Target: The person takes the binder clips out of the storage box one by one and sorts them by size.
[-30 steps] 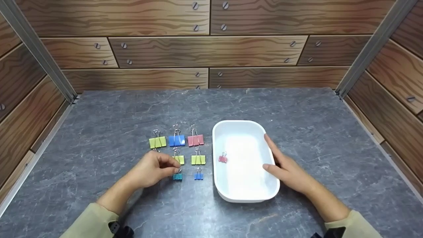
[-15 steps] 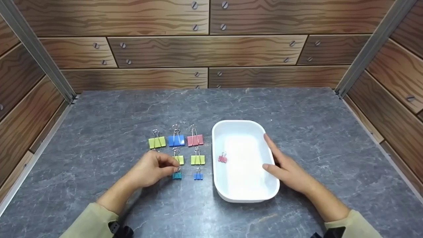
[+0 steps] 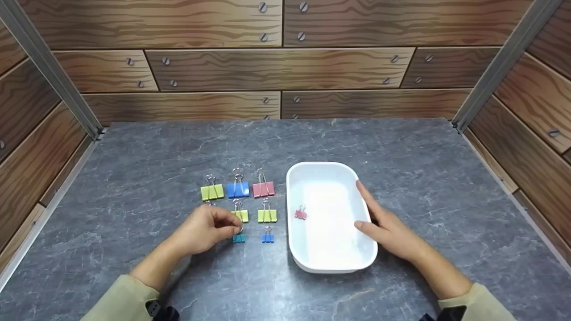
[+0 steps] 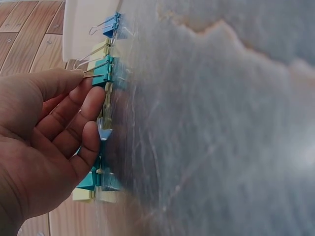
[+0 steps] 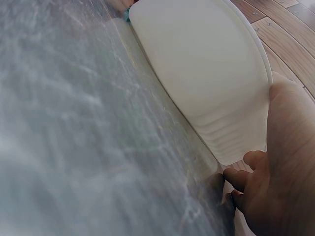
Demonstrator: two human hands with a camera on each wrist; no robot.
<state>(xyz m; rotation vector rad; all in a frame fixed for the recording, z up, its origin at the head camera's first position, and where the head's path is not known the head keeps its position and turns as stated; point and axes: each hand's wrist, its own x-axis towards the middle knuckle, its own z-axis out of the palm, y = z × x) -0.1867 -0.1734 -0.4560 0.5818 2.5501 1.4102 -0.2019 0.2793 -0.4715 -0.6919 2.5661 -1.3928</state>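
Observation:
My left hand (image 3: 203, 229) pinches the wire handles of a small teal binder clip (image 3: 239, 238) between thumb and index finger. In the left wrist view this teal clip (image 4: 100, 77) stands at the table surface, the other fingers curled loosely below it. My right hand (image 3: 392, 234) holds the right side of a white plastic tub (image 3: 292, 232), thumb over the rim and fingers along the outer wall. A small pink binder clip (image 3: 300, 214) lies inside the tub at its left. Just right of the teal clip sits a small blue binder clip (image 3: 267, 237).
Two yellow-green binder clips (image 3: 267, 216) form a row behind the small ones. Farther back are larger yellow-green (image 3: 212, 192), blue (image 3: 238, 189) and pink (image 3: 263, 189) clips. Another clip's handle shows behind my left hand. Wood-patterned panels (image 3: 281, 69) enclose the grey marbled table (image 3: 178, 147).
Almost nothing moves. My left fingers stay at the teal clip's handles, and the clip seems to tip very slightly. The right hand and tub hold still.

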